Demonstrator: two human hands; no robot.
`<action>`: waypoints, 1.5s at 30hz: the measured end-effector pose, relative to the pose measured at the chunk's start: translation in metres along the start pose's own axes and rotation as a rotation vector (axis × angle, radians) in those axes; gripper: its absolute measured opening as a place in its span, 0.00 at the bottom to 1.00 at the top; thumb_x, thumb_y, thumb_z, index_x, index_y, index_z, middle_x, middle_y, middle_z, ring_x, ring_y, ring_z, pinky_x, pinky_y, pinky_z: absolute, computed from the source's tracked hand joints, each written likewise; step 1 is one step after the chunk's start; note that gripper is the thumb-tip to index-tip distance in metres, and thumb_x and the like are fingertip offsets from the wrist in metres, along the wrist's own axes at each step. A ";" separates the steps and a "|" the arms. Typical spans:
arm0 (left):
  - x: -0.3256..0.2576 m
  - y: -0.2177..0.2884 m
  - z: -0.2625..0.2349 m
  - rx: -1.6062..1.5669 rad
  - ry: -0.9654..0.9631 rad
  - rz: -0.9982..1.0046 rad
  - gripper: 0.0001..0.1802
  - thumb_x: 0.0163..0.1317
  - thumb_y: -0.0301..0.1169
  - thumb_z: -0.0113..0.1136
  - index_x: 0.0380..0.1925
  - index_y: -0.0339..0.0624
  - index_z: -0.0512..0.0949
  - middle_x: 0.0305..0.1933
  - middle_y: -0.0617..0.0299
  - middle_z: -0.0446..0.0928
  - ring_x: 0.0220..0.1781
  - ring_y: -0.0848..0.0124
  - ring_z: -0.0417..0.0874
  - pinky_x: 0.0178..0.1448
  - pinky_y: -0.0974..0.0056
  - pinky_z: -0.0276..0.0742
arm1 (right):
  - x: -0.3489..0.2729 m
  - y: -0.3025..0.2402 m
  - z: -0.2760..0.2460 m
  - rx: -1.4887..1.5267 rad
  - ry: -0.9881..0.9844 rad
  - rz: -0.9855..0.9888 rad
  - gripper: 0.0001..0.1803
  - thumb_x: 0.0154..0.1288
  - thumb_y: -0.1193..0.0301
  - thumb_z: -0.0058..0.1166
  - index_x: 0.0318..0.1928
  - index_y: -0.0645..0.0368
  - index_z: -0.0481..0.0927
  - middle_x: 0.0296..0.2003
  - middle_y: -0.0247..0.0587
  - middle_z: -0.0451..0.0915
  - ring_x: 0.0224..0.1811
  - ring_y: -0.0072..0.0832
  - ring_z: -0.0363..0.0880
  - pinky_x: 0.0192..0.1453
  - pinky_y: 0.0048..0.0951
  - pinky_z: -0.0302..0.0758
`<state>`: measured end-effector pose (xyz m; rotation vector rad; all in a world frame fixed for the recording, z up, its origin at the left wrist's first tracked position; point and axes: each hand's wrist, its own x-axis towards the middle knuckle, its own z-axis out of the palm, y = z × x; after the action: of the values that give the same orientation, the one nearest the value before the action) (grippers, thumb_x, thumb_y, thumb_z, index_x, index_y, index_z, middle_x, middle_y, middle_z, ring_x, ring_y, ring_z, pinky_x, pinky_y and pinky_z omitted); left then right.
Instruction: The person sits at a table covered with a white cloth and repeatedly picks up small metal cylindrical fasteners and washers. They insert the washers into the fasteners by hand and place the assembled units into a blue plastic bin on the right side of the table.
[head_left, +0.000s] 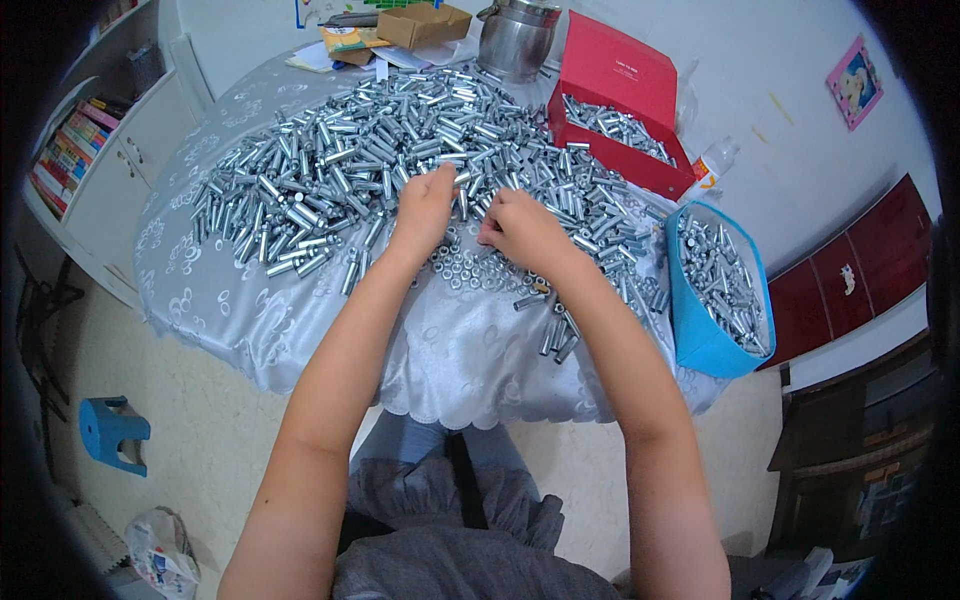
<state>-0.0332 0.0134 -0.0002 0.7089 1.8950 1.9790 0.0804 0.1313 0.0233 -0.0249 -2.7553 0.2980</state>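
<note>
A wide heap of silvery metal anchor bolts (370,150) covers much of the table. My left hand (425,212) is closed at the near edge of this heap, its fingers curled among the bolts. Whatever it grips blends into the metal pieces behind. To its right, my right hand (525,232) is closed with thumb and fingertips together; anything in that pinch is too small to make out. The two hands are a short gap apart. Between and just below them lies a patch of small loose nuts (462,272). A few anchor bolts (558,335) lie beside my right forearm.
A red box (625,70) with its lid raised holds more bolts at the back right. A blue fabric bin (715,345) full of bolts stands at the table's right edge. Behind the heap are a steel pot (517,40) and a cardboard box (423,25). A blue stool (112,433) stands on the floor.
</note>
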 end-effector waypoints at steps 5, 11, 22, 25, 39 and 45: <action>-0.007 0.003 0.010 -0.040 -0.075 0.024 0.25 0.61 0.45 0.44 0.15 0.36 0.70 0.14 0.66 0.66 0.17 0.78 0.63 0.24 0.69 0.59 | -0.014 0.003 0.003 0.991 0.416 0.316 0.07 0.59 0.71 0.52 0.33 0.63 0.73 0.27 0.35 0.75 0.29 0.23 0.74 0.33 0.22 0.70; -0.022 0.010 0.017 -0.130 -0.342 -0.073 0.21 0.63 0.44 0.44 0.14 0.44 0.66 0.12 0.70 0.61 0.13 0.80 0.60 0.18 0.72 0.58 | -0.027 -0.012 -0.005 1.322 0.429 0.404 0.06 0.61 0.73 0.50 0.36 0.64 0.74 0.27 0.34 0.76 0.27 0.17 0.73 0.30 0.15 0.68; -0.027 0.017 0.017 -0.197 -0.398 -0.099 0.19 0.63 0.42 0.45 0.15 0.45 0.65 0.13 0.70 0.60 0.14 0.80 0.60 0.18 0.72 0.57 | -0.029 -0.012 -0.010 1.590 0.299 0.503 0.07 0.60 0.72 0.51 0.36 0.64 0.75 0.26 0.33 0.76 0.25 0.15 0.71 0.30 0.15 0.68; -0.030 0.024 0.017 -0.209 -0.401 -0.098 0.20 0.63 0.42 0.45 0.15 0.46 0.64 0.13 0.71 0.59 0.14 0.80 0.60 0.19 0.71 0.57 | -0.031 -0.011 -0.009 1.550 0.318 0.472 0.08 0.60 0.72 0.52 0.36 0.64 0.76 0.25 0.32 0.76 0.25 0.15 0.71 0.30 0.15 0.68; -0.026 0.016 0.015 -0.243 -0.412 -0.105 0.20 0.63 0.43 0.45 0.15 0.46 0.64 0.13 0.71 0.59 0.13 0.80 0.59 0.18 0.72 0.57 | -0.033 -0.020 -0.015 1.423 0.325 0.367 0.13 0.54 0.78 0.57 0.42 0.66 0.76 0.32 0.34 0.76 0.34 0.16 0.74 0.39 0.14 0.71; -0.027 0.018 0.015 -0.232 -0.399 -0.101 0.20 0.63 0.44 0.45 0.15 0.46 0.64 0.13 0.71 0.59 0.13 0.80 0.59 0.18 0.72 0.57 | -0.033 -0.020 -0.016 1.432 0.306 0.330 0.15 0.53 0.80 0.57 0.43 0.67 0.75 0.33 0.35 0.76 0.35 0.17 0.74 0.40 0.15 0.72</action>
<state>-0.0008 0.0102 0.0140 0.8478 1.4167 1.7945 0.1172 0.1131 0.0303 -0.1302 -1.6766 2.0022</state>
